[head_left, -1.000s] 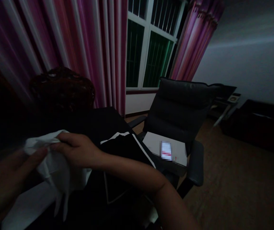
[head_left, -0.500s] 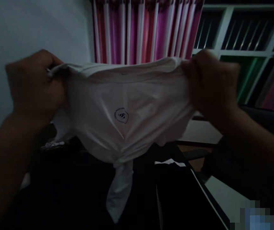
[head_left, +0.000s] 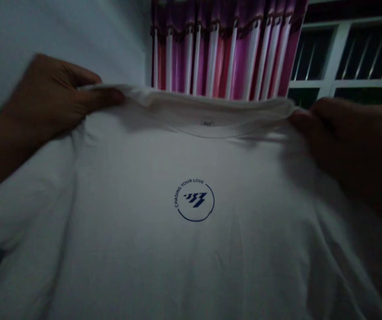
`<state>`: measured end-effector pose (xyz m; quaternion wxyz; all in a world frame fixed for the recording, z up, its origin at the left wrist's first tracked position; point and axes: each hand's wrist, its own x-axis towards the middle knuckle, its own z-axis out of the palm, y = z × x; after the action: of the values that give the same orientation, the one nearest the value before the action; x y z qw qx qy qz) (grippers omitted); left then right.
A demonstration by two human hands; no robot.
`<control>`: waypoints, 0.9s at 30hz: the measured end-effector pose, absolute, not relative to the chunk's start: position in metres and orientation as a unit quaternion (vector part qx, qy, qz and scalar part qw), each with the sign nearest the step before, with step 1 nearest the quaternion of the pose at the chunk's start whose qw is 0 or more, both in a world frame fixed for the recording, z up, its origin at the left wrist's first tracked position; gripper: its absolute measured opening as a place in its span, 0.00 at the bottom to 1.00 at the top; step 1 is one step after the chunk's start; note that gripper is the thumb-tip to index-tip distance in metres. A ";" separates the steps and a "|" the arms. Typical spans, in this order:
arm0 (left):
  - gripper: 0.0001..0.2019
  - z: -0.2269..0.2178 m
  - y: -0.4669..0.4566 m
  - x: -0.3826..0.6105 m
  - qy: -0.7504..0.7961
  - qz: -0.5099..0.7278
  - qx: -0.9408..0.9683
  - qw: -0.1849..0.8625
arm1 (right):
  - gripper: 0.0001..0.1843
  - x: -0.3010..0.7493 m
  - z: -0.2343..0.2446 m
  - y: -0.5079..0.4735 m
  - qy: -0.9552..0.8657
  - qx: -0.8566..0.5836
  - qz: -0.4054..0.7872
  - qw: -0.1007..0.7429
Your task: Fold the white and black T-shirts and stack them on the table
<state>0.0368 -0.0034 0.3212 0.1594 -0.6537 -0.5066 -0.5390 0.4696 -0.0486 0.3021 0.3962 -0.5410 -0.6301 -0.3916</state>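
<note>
Supporting surface is hidden behind the white T-shirt (head_left: pixel 137 200), which hangs from left hand (head_left: pixel 55 95) and right hand (head_left: pixel 357 135)

Straight ahead of me hangs a pleated fabric curtain with upright purple, pink, red and white stripes (head_left: pixel 224 62), topped by a darker purple scalloped band (head_left: pixel 207 13). On my left I see a plain pale grey-blue wall (head_left: pixel 77 35), and on my right, beside the curtain, a white-framed glass window with thin upright bars (head_left: pixel 334 55).
</note>
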 end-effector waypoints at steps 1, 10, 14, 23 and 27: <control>0.34 0.323 0.006 0.043 -0.515 -0.509 -0.671 0.157 | 0.39 0.466 0.297 -0.039 -0.633 -0.534 -0.424 0.367; 0.17 0.203 0.131 0.094 -0.559 -0.295 -0.775 0.020 | 0.20 0.439 0.158 0.162 -0.740 -0.638 -0.156 0.142; 0.16 0.118 0.146 0.108 -0.577 -0.247 -0.779 -0.016 | 0.20 0.433 0.072 0.179 -0.762 -0.632 -0.089 0.105; 0.28 -0.005 0.137 0.075 -0.627 -0.119 -0.769 -0.047 | 0.32 0.497 -0.034 0.148 -0.787 -0.613 -0.034 0.054; 0.31 -0.007 0.136 0.075 -0.637 -0.075 -0.767 -0.031 | 0.31 0.504 -0.036 0.147 -0.789 -0.611 -0.013 0.062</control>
<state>0.0747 0.1359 -0.0074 -0.0306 -0.7667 -0.6369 -0.0750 0.5043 0.1468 -0.0361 0.0620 -0.6112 -0.7890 -0.0126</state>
